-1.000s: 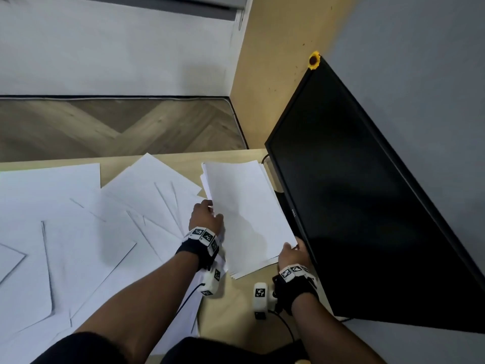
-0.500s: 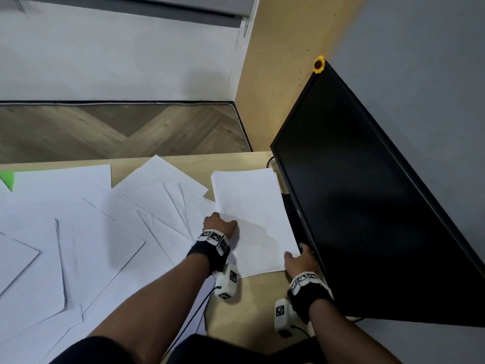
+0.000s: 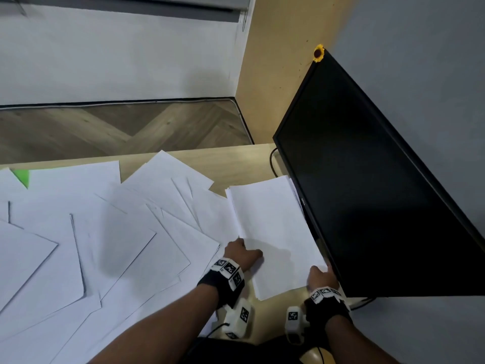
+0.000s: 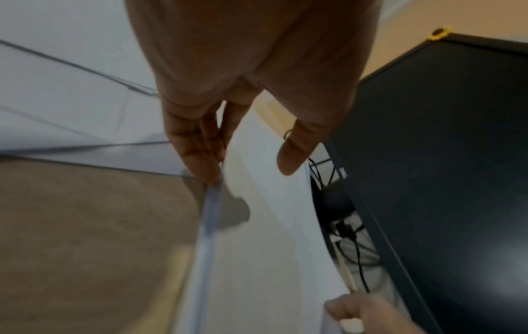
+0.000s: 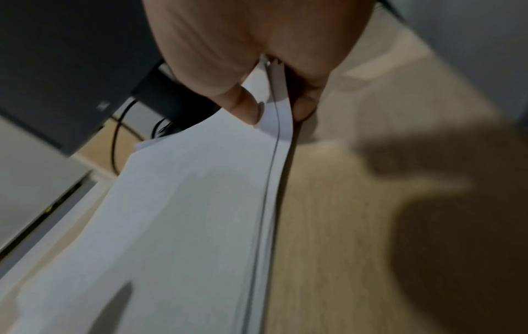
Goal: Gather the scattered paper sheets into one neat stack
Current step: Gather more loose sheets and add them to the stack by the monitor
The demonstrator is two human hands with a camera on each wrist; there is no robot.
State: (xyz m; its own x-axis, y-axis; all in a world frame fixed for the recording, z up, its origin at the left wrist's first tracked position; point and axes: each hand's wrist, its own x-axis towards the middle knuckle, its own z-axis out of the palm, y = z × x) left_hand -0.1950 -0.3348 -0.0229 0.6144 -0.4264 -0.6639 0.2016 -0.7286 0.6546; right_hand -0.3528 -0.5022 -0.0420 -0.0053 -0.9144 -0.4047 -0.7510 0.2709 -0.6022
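Observation:
A stack of white paper sheets [image 3: 273,227] lies along the foot of the monitor, its near end held by both hands. My left hand [image 3: 242,254] grips the near left corner, thumb [image 4: 294,156] on top and fingers [image 4: 197,149] under the stack's edge [image 4: 271,237]. My right hand [image 3: 319,275] pinches the near right corner, thumb [image 5: 245,108] above and fingers [image 5: 305,106] below the stack [image 5: 185,226]. Several loose white sheets [image 3: 105,245] lie overlapped across the wooden desk [image 3: 236,164] to the left.
A large black monitor [image 3: 380,193] stands close on the right, its stand and cables [image 4: 351,244] just behind the stack. A green scrap [image 3: 22,176] shows at the far left among the sheets. Beyond the desk's far edge is wooden floor [image 3: 118,127].
The stack, slightly fanned a second ago, now looks squarer. Both hands have kept their hold and drawn its near end toward me.

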